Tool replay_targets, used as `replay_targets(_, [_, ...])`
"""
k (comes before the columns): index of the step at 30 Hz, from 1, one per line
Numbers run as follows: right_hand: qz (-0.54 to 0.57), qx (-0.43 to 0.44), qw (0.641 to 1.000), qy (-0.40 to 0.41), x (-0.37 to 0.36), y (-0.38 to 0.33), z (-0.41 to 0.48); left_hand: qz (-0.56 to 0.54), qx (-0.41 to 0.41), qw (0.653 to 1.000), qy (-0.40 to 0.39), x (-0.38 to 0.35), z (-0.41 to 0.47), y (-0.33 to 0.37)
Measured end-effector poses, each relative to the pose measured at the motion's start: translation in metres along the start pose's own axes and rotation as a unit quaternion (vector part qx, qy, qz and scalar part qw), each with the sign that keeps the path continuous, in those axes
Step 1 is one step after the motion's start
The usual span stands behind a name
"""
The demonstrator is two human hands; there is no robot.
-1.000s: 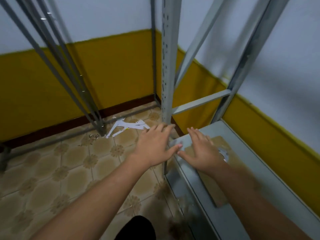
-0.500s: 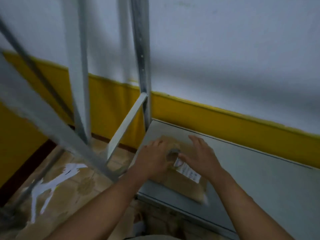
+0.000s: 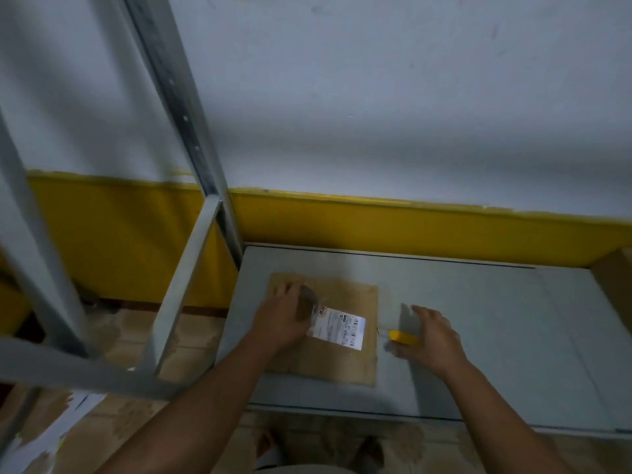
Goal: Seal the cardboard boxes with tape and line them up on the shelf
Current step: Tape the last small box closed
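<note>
Grey shelf (image 3: 496, 313) held the cardboard box (image 3: 342, 366), left end. My left hand (image 3: 280, 323) pinned it, gripping a tape roll (image 3: 307, 301); right hand (image 3: 436, 340) half-open over yellow cutter (image 3: 405, 338), grip unclear. I judged box needed steadying, cutter taken by handle.

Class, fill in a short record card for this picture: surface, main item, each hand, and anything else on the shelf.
surface: grey shelf, against a white-over-yellow wall
main item: flat cardboard lying on the shelf, white printed label on top
left hand: rests on the cardboard beside a blurred greyish object; grip unclear
right hand: right of the cardboard, fingers extended over a yellow tool; grip unclear
also there: edge of another cardboard piece at the shelf's right end
</note>
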State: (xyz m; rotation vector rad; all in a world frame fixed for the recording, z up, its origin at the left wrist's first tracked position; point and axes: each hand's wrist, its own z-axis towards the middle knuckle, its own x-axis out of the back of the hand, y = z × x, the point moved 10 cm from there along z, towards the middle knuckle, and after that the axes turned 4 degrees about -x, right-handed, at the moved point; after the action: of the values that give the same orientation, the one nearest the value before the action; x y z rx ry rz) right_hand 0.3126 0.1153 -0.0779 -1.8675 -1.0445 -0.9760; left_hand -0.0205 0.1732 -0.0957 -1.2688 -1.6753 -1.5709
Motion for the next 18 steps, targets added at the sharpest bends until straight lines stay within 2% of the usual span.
replay_targets(3, [-0.061, -0.034, 0.997, -0.044, -0.012, 0.030, 0.005, -0.011, 0.039, 0.996, 0.076, 0.036, 0.002, -0.030])
replay_targets(6, [-0.084, -0.037, 0.995, -0.044, -0.016, 0.046, 0.010, -0.033, 0.132, 0.986, 0.097, 0.056, 0.000, -0.079])
replay_targets(10, [-0.037, -0.054, 0.998, -0.014, -0.017, 0.053, 0.019, -0.033, 0.217, 0.973, 0.071, 0.050, -0.008, -0.126])
replay_targets(12, [0.001, -0.047, 0.999, -0.013, -0.020, 0.055, 0.024, -0.043, 0.234, 0.970, 0.059, 0.042, -0.012, -0.132])
replay_targets(15, [0.091, -0.025, 0.995, 0.030, -0.016, 0.055, 0.028, -0.046, 0.252, 0.965, 0.060, 0.033, -0.019, -0.135])
replay_targets(18, [0.134, -0.025, 0.989, 0.066, -0.014, 0.057, 0.034, -0.048, 0.250, 0.965, 0.065, 0.029, -0.023, -0.138])
